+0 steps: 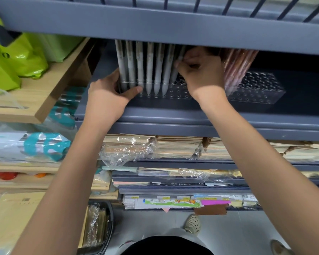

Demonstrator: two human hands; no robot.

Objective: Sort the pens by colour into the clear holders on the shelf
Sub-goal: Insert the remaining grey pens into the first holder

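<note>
On the dark grey metal shelf (pixel 173 115) stand 2 clear plastic holders drilled with round holes. The left clear holder (pixel 175 92) carries a row of pale grey pens (pixel 149 70) standing upright, tips down in the front holes, their tops hidden behind the grey shelf edge above (pixel 155 28). The right clear holder (pixel 260 89) sits just beside it and holds a bunch of pinkish-brown pens (pixel 238 65) at its left end, leaning slightly; most of its holes are bare.

The left hand (pixel 107 96) is wrapped around the left end of the left clear holder, thumb pressed across its front wall below the grey pens, so its grip is closed on the holder. The right hand (pixel 201 70) hovers over the middle of that holder, fingers curled together near the last grey pen in the row; whether its grip has a pen pinched I cannot tell.

Below, lower shelves hold stacks of wrapped notebooks (pixel 155 146). Green bags (pixel 17 57) rest on a wooden shelf (pixel 44 92) to the left.
</note>
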